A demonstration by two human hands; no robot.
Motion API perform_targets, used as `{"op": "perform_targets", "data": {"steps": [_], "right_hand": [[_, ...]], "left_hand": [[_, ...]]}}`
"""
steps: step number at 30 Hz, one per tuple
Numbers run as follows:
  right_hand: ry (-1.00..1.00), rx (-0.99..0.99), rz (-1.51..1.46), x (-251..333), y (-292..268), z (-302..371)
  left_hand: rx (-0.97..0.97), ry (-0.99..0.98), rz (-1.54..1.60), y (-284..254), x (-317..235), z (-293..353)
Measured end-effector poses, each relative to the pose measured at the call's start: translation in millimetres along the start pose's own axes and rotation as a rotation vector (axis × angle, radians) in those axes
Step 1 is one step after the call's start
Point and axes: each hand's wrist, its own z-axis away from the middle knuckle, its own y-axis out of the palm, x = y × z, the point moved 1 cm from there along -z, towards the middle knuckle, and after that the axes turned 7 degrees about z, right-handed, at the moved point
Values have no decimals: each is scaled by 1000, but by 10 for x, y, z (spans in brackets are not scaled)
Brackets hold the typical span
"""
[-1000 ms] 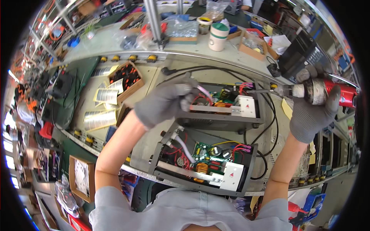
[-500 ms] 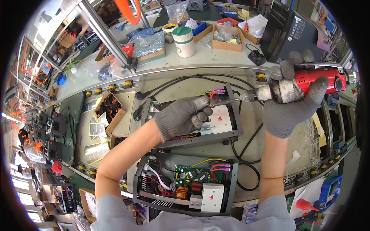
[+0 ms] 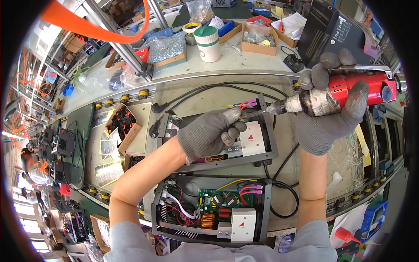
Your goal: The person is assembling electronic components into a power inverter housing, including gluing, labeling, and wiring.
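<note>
My gloved right hand (image 3: 321, 126) is wrapped around a red power screwdriver (image 3: 376, 88) with worn tape around its front end. The tool lies nearly level, and its bit points left to my left fingertips. My gloved left hand (image 3: 205, 134) is closed in a pinch at the bit's tip; whatever small piece it holds is hidden. Both hands hover above an open black equipment case (image 3: 218, 165), partly covered by my left hand and forearm. Closer to me sits a second open case (image 3: 260, 218), showing a green circuit board (image 3: 205, 196), a copper coil, coloured wires and a white plate.
Black cables (image 3: 286, 192) curl beside the cases. Left of them are a cardboard box (image 3: 131, 137) of small black parts and label rolls (image 3: 109, 172). A lidded cup (image 3: 208, 50), parts boxes (image 3: 257, 50) and a black case (image 3: 318, 35) stand behind the rail. An orange hose (image 3: 100, 30) hangs at upper left.
The screwdriver's bit has come closer to my left fingertips, so less of its shaft shows. The orange hose has swung lower and to the left. Both hands keep their grip.
</note>
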Motion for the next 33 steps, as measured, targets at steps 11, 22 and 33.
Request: {"op": "perform_targets", "data": {"steps": [11,22,33], "right_hand": [[-24,38,44,-72,-1,15],[2,-7,88,-19,-146,-81],[-10,-45,275,-228,-442,13]], "left_hand": [[-60,31,50,23,-41,-29],[-246,127,-824,-495,-762,-361],[10,-231,-2023,-495,-796,-1006]]}}
